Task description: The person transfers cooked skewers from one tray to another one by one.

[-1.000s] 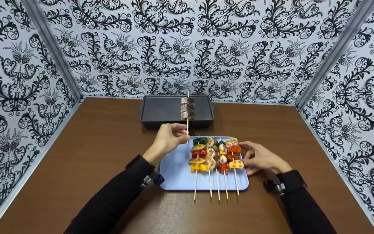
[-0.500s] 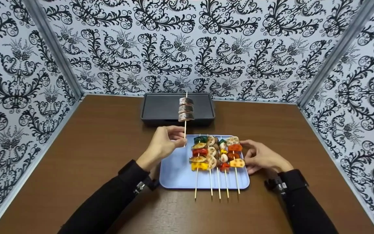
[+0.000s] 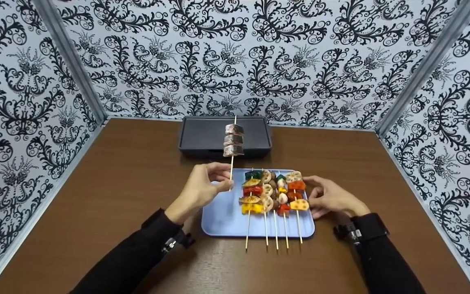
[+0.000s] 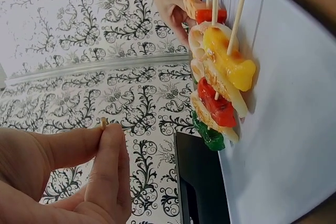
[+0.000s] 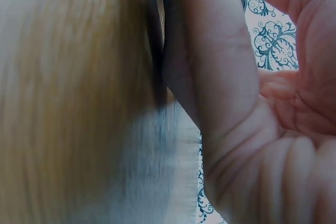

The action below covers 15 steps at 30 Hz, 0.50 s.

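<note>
Between thumb and fingers, my left hand (image 3: 204, 185) pinches the lower end of a fish skewer (image 3: 233, 141), held point-up over the left part of the pale blue tray (image 3: 220, 220). Three silvery-skinned chunks sit on it. In the left wrist view the stick's end (image 4: 103, 123) pokes out of the pinch. My right hand (image 3: 333, 198) grips the tray's right rim, some fingertips hidden. Several vegetable skewers lie side by side on the tray's right half, including one with yellow pepper (image 3: 252, 208), lotus root slices (image 3: 267, 203) and carrot-coloured pieces (image 3: 299, 204). Their sticks overhang the front rim.
A dark grey grill plate (image 3: 202, 134) stands behind the tray, near the back wall, with the held skewer partly in front of it. Brown table surface (image 3: 137, 163) surrounds both. Patterned panels (image 3: 284, 61) enclose the back and sides.
My left hand has drawn a little to the left and toward me, carrying the fish skewer with it. The right hand stays at the tray's rim, and the vegetable skewers keep their places.
</note>
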Tool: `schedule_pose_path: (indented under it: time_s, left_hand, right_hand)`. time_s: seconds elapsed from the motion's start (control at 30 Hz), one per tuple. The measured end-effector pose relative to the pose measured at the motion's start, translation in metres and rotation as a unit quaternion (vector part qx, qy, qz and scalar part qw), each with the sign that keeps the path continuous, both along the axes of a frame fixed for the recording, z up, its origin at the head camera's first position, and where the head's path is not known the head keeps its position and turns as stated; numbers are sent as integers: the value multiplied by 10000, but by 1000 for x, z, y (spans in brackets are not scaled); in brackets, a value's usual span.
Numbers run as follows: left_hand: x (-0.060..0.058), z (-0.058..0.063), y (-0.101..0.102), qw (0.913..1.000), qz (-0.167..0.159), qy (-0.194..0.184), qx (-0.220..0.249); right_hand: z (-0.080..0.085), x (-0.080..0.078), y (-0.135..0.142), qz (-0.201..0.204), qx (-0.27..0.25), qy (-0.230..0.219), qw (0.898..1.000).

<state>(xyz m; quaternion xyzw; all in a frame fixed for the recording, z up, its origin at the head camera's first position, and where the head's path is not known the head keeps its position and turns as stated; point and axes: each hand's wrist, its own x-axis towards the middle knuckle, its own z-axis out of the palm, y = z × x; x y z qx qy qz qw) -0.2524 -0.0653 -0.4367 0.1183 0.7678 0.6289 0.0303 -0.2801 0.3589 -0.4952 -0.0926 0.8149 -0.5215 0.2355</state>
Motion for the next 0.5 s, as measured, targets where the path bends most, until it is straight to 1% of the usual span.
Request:
schedule_pose_path:
  time_s: [0.33,0.5]
  left_hand:
    - [13,-4,-10,9999,39,-19,-105]
    - [19,-7,-16,10000,-40,-28,0]
  right_hand:
    - [1,-1,-1,-24,53,-11,10000]
    - [1,-1,-2,-9,37,-18,10000]
